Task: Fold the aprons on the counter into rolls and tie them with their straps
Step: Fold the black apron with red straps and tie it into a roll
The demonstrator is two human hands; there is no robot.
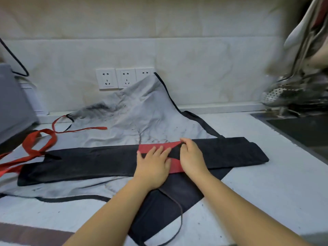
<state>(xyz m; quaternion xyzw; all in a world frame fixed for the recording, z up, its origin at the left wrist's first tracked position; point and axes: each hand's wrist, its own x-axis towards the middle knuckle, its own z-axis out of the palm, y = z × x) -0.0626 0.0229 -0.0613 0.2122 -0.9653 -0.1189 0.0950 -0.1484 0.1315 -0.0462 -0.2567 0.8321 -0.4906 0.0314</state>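
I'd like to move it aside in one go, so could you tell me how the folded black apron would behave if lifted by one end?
Probably floppy: the black apron is thin cloth in a long flat strip, so it would likely sag and unfold. Its red straps lie loose at the left and would probably dangle.

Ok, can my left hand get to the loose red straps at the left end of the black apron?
Probably yes: the left hand lies flat, holding nothing, and only flat black apron lies between it and the red straps.
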